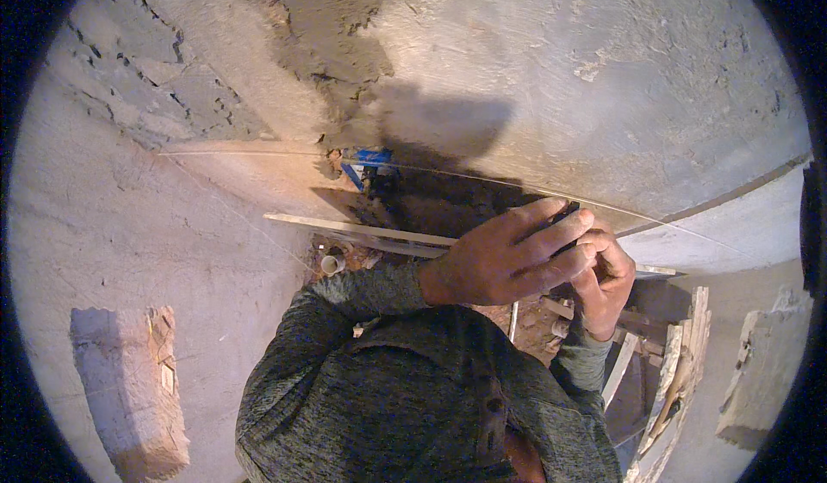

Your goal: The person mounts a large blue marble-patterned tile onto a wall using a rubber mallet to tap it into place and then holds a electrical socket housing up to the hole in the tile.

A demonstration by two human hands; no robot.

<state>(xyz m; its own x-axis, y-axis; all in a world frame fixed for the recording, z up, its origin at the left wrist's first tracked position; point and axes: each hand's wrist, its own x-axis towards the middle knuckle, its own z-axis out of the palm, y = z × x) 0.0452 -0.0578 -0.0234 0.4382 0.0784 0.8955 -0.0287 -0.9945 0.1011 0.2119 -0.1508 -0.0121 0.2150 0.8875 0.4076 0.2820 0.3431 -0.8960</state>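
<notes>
My left hand (514, 256) and my right hand (606, 280) meet right of the middle, close to the wall. Their fingers are bent and pinched together, fingertips against fingertips. A small dark thing shows at the left fingertips, too hidden to name. Just beyond the fingers, a thin pale string (469, 173) stretches across along the wall (517, 43); whether the fingers grip it I cannot tell. Left of my hands, a blue frame-like thing (369, 157) stands by the string, against a patch of rough, darker plaster (336, 43).
Below the string lies a long pale board (357, 227). A white pipe end (332, 264) stands near my left sleeve. Rough wooden planks (672, 380) lean at the lower right. Broken-edged openings or recesses mark the left wall (129, 388) and right wall (762, 375).
</notes>
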